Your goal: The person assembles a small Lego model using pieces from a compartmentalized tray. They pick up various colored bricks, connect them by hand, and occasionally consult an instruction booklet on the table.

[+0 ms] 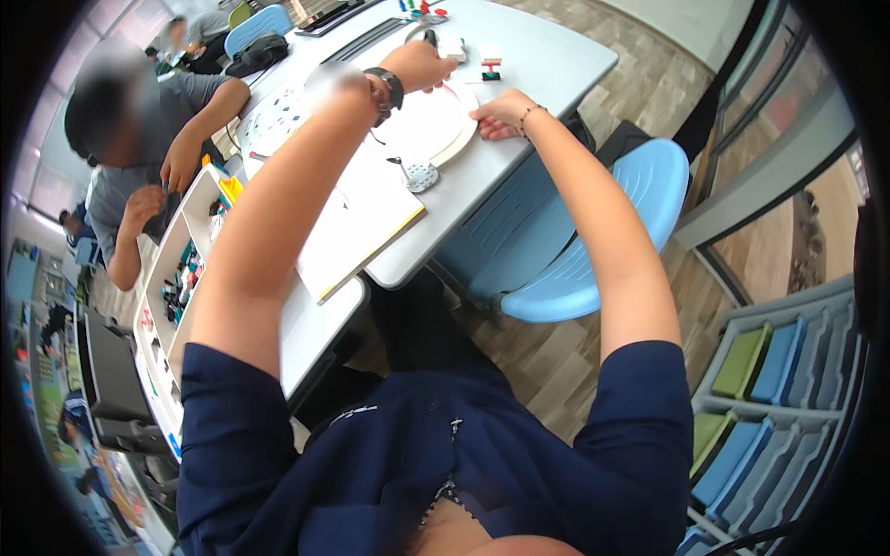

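A white, round-edged flat piece (431, 130), overexposed in its middle, lies on the white table between my hands. The thumb and fingers of my right hand (503, 115) close on its right edge. My left hand (422, 65), with a dark watch at the wrist, reaches over its far side, fingers curled downward. What those fingers hold, if anything, is hidden. Just beyond them sits a small white block-like object (452, 48). Near the piece's lower edge is a speckled grey rounded object (422, 177). A large pale sheet or pad with a yellow edge (371, 227) lies closer to me.
A small red, white and dark model (491, 69) stands right of my hands. At left, a divided white tray (153, 296) holds many small parts, beside a seated person (139, 139). A light-blue chair (593, 250) stands at right, near shelved bins (769, 361).
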Available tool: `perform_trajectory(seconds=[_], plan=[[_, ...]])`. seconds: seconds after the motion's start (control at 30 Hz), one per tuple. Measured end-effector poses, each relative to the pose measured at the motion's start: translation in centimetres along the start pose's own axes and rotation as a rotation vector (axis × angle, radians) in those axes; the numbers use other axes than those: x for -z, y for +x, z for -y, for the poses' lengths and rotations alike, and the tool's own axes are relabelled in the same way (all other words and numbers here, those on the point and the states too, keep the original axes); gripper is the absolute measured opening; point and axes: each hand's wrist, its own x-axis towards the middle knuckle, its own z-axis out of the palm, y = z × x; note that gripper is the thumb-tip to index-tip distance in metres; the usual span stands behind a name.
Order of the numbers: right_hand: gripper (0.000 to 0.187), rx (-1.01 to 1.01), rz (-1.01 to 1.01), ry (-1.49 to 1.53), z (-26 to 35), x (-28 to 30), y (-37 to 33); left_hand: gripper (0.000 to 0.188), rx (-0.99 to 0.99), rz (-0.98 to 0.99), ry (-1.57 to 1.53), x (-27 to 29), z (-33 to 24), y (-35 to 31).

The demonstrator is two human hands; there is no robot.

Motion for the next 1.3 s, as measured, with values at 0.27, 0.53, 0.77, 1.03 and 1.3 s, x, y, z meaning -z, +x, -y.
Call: perform_trajectory(seconds=[0.27,0.53,0.77,1.03,1.3], plan=[[0.023,-0.026,-0.091,-0.112,0.5,-1.0,-1.5,0.026,-0.475,-0.33,0.084,12.9,-0.2,-22.5],[0.024,-0.063,-0.173,-0.11,0.9,-1.5,-1.5,0.018,-0.164,-0.024,-0.197,10.0,3.1,-41.4],[0.026,-0.203,-0.216,-0.167,1.3,-1.5,-1.1,0.014,0.047,0.247,-0.614,3.0,11.4,-45.0],[0.038,-0.335,-0.238,-0.214,1.8,-1.8,-0.9,0.014,0.172,0.296,-0.976,-1.0,17.1,-46.0],[0.03,-0.172,-0.472,-0.124,0.4,-2.8,-2.4,0.016,0.177,0.328,-1.178,-1.1,19.7,-47.5]])
